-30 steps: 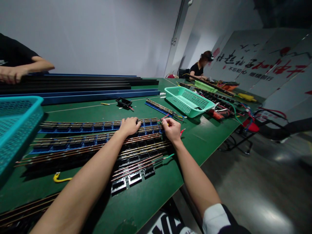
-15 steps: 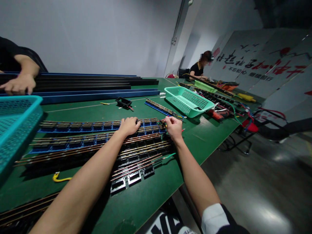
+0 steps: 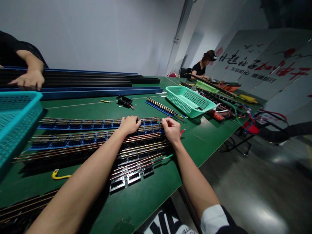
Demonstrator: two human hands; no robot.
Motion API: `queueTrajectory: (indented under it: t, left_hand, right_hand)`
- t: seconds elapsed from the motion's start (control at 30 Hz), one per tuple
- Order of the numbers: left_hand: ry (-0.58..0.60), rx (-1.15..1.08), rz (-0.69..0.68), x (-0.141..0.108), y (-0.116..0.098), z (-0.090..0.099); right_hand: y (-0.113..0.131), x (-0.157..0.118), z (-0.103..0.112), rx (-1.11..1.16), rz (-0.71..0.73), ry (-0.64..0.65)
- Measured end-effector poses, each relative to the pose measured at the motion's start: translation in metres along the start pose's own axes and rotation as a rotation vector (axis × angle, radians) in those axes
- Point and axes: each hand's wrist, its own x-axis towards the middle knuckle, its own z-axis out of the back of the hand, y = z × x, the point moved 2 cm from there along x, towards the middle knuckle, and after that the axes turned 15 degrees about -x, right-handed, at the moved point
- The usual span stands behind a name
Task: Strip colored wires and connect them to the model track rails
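My left hand (image 3: 130,125) lies over the far blue strip (image 3: 80,123), which carries thin metal rods; its fingers bend over the far edge and the thumb is on the near side. At the right end of the strips, my right hand (image 3: 172,130) pinches a thin red wire (image 3: 182,132), whose tip sticks out to the right of the hand. The fingertips touch or nearly touch the rod ends, and the exact contact is hidden. A second blue strip (image 3: 73,141) runs alongside, then black strips with copper-coloured rods (image 3: 136,169) closer to me.
A teal basket (image 3: 29,113) stands at left, a pale green basket (image 3: 192,105) beyond my right hand. Long dark channels (image 3: 97,92) lie at the back, near a co-worker's hand (image 3: 30,79). A small black box (image 3: 124,100) and short blue strip (image 3: 161,107) lie between. Another person sits far right.
My right hand has shifted slightly left and down at the strip ends, still pinching. My left hand stays in place. The co-worker's hand at left has moved a little to the right.
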Motion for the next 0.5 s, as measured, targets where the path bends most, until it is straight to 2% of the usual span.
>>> queueTrajectory:
  t: [0.1, 0.27, 0.4, 0.5]
  left_hand:
    - [0.0, -0.001, 0.001, -0.001, 0.0, 0.001]
    - [-0.003, 0.01, 0.002, -0.001, -0.001, 0.001]
    - [-0.002, 0.019, 0.004, -0.001, 0.0, 0.0]
    - [-0.002, 0.019, -0.003, -0.001, 0.0, 0.0]
  right_hand:
    - [0.008, -0.002, 0.014, 0.068, -0.016, -0.133]
    - [0.016, -0.021, 0.038, 0.235, -0.14, -0.35]
    - [0.017, -0.047, 0.044, 0.352, -0.202, -0.399]
    - [0.019, -0.06, 0.044, 0.294, -0.205, -0.381]
